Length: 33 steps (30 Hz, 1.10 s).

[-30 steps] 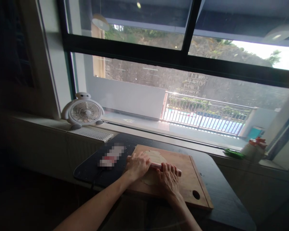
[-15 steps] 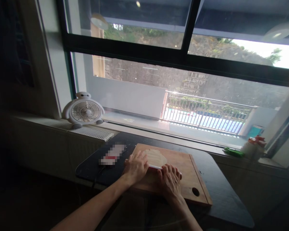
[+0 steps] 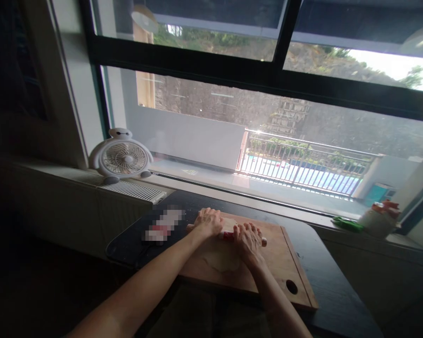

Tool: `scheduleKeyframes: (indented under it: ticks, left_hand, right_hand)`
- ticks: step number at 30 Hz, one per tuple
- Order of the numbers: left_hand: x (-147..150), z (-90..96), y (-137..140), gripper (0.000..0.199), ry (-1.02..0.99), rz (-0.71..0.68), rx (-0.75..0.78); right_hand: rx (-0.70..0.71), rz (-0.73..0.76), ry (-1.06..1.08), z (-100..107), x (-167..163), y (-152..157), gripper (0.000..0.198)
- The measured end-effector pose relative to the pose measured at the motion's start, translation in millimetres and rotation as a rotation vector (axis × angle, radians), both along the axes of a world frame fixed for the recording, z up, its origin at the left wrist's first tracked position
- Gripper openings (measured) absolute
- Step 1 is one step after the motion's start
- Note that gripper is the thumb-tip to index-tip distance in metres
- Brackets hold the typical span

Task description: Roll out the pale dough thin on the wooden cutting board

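Observation:
A flat sheet of dough (image 3: 221, 261) lies on a wooden cutting board (image 3: 282, 267), showing both in front of and behind a rolling pin (image 3: 228, 235). The pin lies crosswise on the dough, its red middle visible between my hands and a wooden end sticking out at each side. My left hand (image 3: 210, 222) rests over the pin's left part, fingers curved across it. Over the right part, my right hand (image 3: 248, 238) presses down with its fingers bent forward. My palms hide much of the pin.
The board sits on a dark table (image 3: 331, 272) by a large window. A blurred-out item (image 3: 162, 225) lies left of the board. A white fan (image 3: 125, 157) stands on the radiator (image 3: 137, 190). On the sill at right are a green item (image 3: 347, 224) and a pale bag-like object (image 3: 378, 223).
Both hands have pushed the rolling pin away from me across the dough. More dough now shows on the near side of the pin. The view has shifted slightly.

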<state>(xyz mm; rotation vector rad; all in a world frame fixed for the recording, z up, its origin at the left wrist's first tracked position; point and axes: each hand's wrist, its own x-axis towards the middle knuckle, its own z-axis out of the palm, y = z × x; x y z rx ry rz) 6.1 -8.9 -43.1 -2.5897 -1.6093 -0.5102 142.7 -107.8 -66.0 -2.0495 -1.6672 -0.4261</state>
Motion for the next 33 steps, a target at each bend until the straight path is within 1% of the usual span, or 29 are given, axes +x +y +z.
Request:
scheduleKeyframes:
  ticks: [5,9,13,19,22,24,28,33]
  left_hand:
    - [6,4.6,20,0.037,0.016,0.002,-0.039]
    - [6,3.0,22,0.039,0.024,-0.015,-0.033]
    - [1,-0.4,8,0.04,0.029,-0.047,-0.005]
    - [-8,-6.6,-29,0.043,0.024,-0.119,0.055]
    - [-10,-8.4,-41,0.043,0.002,-0.122,0.106]
    - [-8,-7.9,-43,0.042,-0.003,-0.123,0.112]
    - [1,-5.5,-29,0.041,0.003,-0.115,0.054]
    - [15,-5.0,5,0.042,0.018,-0.076,-0.033]
  right_hand:
    - [-0.017,0.002,-0.001,6,7,19,0.035]
    - [-0.014,0.014,-0.003,7,7,17,0.034]
    - [0.011,0.028,-0.004,2,1,-2,0.036]
    - [0.052,0.058,-0.013,-8,-4,-33,0.034]
    - [0.012,0.05,-0.003,-8,-4,-39,0.034]
    - [-0.03,0.025,0.011,-5,-4,-36,0.036]
    - [-0.064,-0.014,0.031,3,-3,-18,0.038]
    - [-0.123,-0.037,0.065,9,8,16,0.04]
